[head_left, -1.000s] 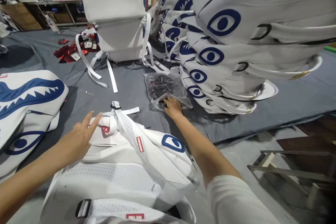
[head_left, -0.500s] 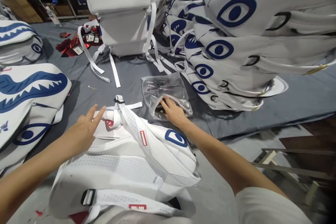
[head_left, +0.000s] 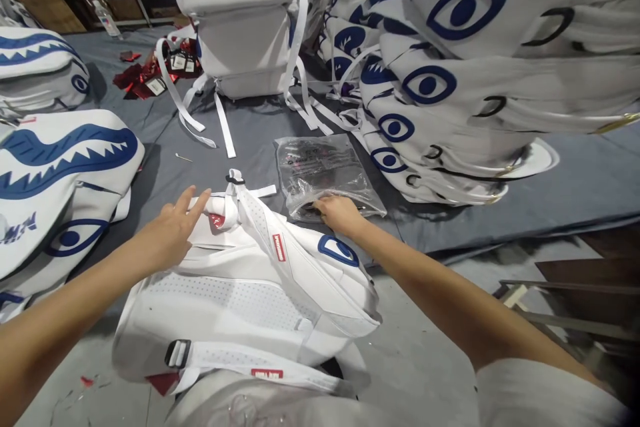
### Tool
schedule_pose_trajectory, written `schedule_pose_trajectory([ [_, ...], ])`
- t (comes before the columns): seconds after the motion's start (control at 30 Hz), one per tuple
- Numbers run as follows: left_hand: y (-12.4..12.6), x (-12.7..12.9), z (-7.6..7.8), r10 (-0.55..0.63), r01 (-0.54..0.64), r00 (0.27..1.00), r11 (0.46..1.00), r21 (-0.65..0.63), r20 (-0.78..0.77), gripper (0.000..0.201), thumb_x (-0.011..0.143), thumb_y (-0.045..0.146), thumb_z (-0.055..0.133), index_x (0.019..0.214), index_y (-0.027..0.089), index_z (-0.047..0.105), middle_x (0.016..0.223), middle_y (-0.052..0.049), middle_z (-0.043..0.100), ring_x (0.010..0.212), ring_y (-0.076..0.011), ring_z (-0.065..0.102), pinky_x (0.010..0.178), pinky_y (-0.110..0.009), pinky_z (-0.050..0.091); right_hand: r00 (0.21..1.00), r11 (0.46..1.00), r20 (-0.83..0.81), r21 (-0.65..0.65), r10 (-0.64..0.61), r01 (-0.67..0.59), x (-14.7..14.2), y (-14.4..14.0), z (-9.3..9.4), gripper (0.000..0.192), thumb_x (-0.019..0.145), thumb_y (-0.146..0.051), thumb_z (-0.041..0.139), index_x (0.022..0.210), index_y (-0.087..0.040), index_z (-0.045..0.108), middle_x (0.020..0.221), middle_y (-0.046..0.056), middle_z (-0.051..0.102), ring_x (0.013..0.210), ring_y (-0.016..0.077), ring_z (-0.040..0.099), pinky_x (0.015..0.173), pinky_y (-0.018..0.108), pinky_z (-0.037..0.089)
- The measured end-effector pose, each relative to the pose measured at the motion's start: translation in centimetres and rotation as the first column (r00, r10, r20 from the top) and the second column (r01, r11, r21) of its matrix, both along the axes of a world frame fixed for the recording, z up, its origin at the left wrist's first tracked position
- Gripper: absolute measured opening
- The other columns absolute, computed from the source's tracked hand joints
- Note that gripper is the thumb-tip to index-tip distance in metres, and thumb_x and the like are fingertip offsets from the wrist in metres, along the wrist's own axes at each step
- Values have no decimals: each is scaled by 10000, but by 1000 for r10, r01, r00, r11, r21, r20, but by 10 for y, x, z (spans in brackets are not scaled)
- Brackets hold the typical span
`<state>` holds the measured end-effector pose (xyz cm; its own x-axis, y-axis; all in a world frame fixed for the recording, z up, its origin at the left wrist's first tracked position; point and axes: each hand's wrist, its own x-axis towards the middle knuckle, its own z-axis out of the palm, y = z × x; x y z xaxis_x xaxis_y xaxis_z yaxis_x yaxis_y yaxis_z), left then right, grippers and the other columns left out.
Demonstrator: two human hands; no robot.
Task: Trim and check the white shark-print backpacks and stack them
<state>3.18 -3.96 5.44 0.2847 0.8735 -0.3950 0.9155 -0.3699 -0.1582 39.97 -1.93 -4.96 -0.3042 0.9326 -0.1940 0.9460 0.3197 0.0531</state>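
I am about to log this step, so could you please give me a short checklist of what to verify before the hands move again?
1. Right hand at the mouth of the clear plastic bag: ok.
2. Something gripped from the bag: cannot tell, fingertips hidden.
3. Left hand open, resting on the white backpack near its top: ok.
4. Backpack lying flat, straps up: ok.
5. Bag clear of the stacked backpacks: ok, a gap shows.

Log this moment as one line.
left hand: flat on white backpack | right hand: at mouth of clear plastic bag
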Motion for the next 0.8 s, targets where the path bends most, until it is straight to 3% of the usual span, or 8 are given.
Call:
schedule_pose_trajectory([
  [0.1, 2, -2, -1, 4, -4, 999, 1000, -13, 47, 980, 827, 92, 569, 1628, 235, 24, 1695, -169, 52, 1371, -420, 462, 969, -454, 530, 956, 971, -225, 101, -188, 215, -1, -20, 38, 316, 886, -97, 505, 1084, -185, 735, 1118, 85, 740, 1038, 224, 670, 778, 267, 471],
  [0.2, -1, -3, -4, 16, -17, 987, 1000, 7, 157, 973, 824, 105, 592, 1624, 271, 64, 1700, -142, 45, 1405, -424, 425, 1001, -489, 516, 752, 920, -590, 37, -295, 390, -23, -42, 76, 194, 894, -262, 594, 980, -190, 753, 928, 51, 759, 825, 196, 685, 671, 253, 467],
  [0.3, -13, -9, -9, 105, -136, 922, 989, 56, 372, 868, 871, 166, 582, 1613, 272, 144, 1697, -133, 95, 1493, -393, 311, 1116, -536, 426, 554, 954, -807, -38, -205, 297, -66, -56, 95, 208, 844, -337, 667, 954, -185, 757, 808, 22, 749, 688, 166, 658, 622, 245, 454],
  [0.37, -28, -17, -13, 148, -223, 824, 972, 73, 547, 768, 933, 263, 540, 1607, 233, 173, 1687, -137, 157, 1539, -337, 228, 1194, -527, 335, 521, 988, -850, 8, -75, 156, -100, -58, 98, 187, 857, -280, 625, 941, -188, 765, 802, 18, 749, 680, 155, 653, 625, 240, 443],
  [0.43, -48, -29, -17, 166, -291, 715, 954, 73, 679, 724, 979, 392, 483, 1605, 195, 178, 1674, -142, 211, 1548, -297, 215, 1234, -503, 276, 560, 999, -829, 24, 7, 24, -132, -56, 98, 217, 880, -216, 574, 966, -205, 772, 825, 16, 758, 704, 154, 662, 647, 241, 439],
  [0.5, -68, -43, -23, 189, -336, 641, 941, 50, 744, 779, 966, 505, 495, 1605, 192, 179, 1662, -143, 249, 1533, -304, 259, 1235, -507, 277, 679, 996, -733, -20, 42, -83, -160, -51, 99, 265, 878, -161, 565, 1027, -233, 772, 888, 18, 771, 775, 167, 682, 681, 244, 435],
  [0.63, -92, -62, -40, 194, -349, 578, 937, 25, 793, 889, 865, 498, 669, 1590, 246, 220, 1631, -122, 336, 1477, -326, 374, 1175, -501, 377, 925, 947, -329, -188, 190, -261, -199, -43, 100, 324, 847, -109, 573, 1074, -241, 763, 922, 57, 768, 870, 222, 693, 640, 262, 374],
  [0.8, -87, -62, -51, 215, -365, 541, 931, -3, 813, 836, 855, 345, 691, 1567, 251, 262, 1567, -111, 444, 1418, -313, 461, 1113, -479, 446, 911, 878, -82, -244, 404, -411, -220, -46, 96, 312, 919, -101, 473, 1076, -169, 735, 937, 107, 741, 875, 247, 697, 596, 289, 331],
])
